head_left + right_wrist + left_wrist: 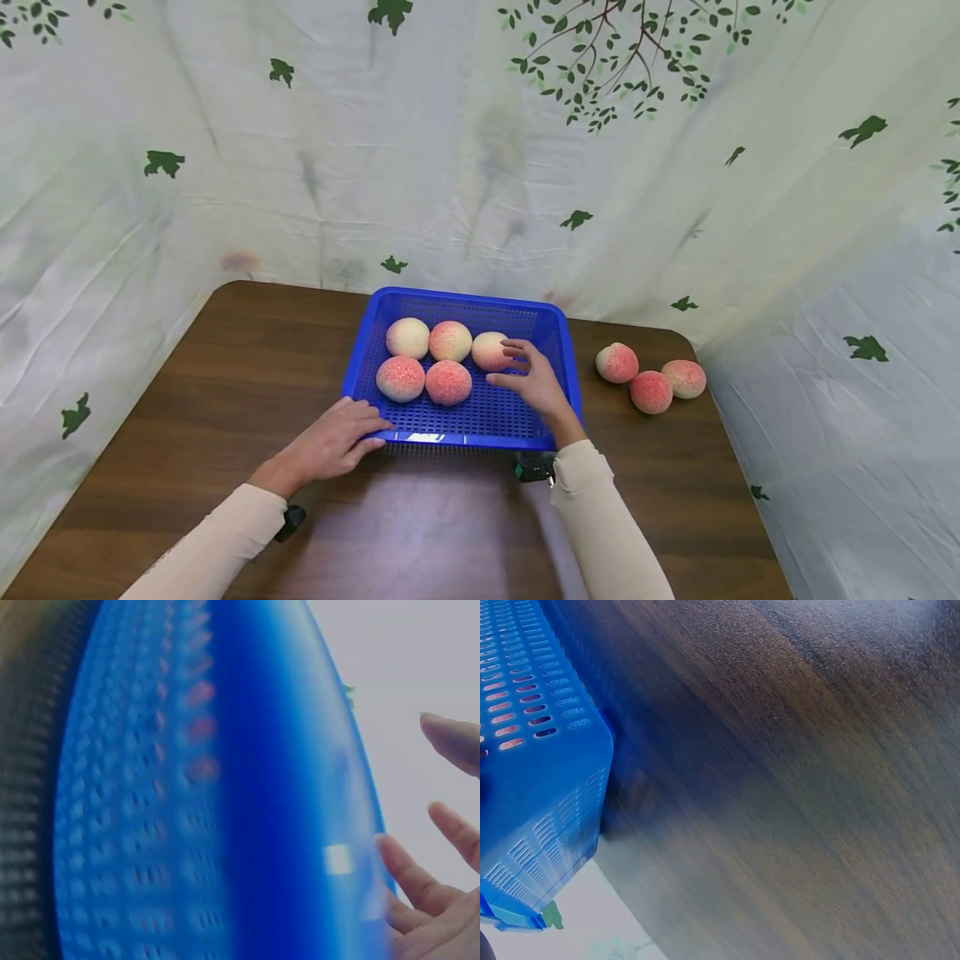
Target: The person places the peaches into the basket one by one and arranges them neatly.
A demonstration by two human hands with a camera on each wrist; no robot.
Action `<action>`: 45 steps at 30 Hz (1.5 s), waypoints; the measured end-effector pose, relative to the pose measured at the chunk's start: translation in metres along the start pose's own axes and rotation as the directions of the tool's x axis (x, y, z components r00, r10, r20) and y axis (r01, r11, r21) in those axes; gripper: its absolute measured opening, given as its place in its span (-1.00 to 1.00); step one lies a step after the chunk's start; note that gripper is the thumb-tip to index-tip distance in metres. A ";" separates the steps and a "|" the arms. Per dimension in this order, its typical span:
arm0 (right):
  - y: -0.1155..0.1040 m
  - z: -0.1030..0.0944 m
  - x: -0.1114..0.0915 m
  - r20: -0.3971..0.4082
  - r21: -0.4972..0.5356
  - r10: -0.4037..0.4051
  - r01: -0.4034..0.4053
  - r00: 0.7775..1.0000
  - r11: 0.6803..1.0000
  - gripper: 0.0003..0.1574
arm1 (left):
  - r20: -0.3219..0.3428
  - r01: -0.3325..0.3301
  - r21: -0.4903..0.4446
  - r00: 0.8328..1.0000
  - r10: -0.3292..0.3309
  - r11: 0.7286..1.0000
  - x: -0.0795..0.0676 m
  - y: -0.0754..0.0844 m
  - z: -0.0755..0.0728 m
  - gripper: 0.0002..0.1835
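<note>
In the head view a blue plastic basket (463,440) with perforated walls holds several peaches, pale yellow with red speckles, in two rows. My left hand (333,437) holds the basket's near left corner, fingers on the rim and thumb against the front side. Over the basket's right part, my right hand (536,383) has its fingers spread beside the rightmost peach (489,352) of the back row. Those fingertips overlap the peach's edge; contact cannot be told. In the right wrist view the right fingers (420,881) stand apart, beyond the blue rim.
Three more peaches, one of them a deep red peach (651,392), lie on the brown wooden table (225,400) to the right of the basket. A white curtain (450,167) printed with green leaves hangs behind and beside the table.
</note>
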State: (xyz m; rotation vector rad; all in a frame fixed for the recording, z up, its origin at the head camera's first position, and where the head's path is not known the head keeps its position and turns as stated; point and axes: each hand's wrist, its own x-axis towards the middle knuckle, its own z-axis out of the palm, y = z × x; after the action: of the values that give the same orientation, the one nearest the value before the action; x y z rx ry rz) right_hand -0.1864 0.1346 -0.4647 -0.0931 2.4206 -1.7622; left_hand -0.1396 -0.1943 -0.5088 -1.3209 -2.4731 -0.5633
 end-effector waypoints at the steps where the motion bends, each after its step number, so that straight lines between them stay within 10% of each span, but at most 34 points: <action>1: 0.004 -0.004 0.001 -0.007 0.010 -0.003 0.003 1.000 1.000 -0.20 | 0.001 0.002 0.000 1.000 -0.002 1.000 0.000 0.000 0.000 -0.84; 21: 0.030 -0.101 -0.026 -0.226 0.231 -0.011 0.065 0.974 0.971 -0.33 | 0.032 0.030 0.006 0.999 -0.031 1.000 0.001 0.000 -0.002 -0.83; 34: 0.060 -0.140 -0.037 -0.599 0.239 0.040 0.131 0.799 0.962 -0.39 | 0.078 0.067 0.000 0.995 -0.066 0.998 0.000 0.000 -0.002 -0.83; 45: 0.107 -0.158 -0.035 -0.710 0.158 0.094 0.029 0.698 0.987 -0.31 | 0.029 0.031 -0.002 0.999 -0.031 1.000 0.001 0.000 0.001 -0.83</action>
State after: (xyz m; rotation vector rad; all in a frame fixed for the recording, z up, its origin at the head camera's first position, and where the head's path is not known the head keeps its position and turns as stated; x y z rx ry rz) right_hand -0.1723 0.3215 -0.5161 0.8141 2.6834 -2.2762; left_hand -0.1399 -0.1936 -0.5091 -1.3028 -2.5211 -0.5588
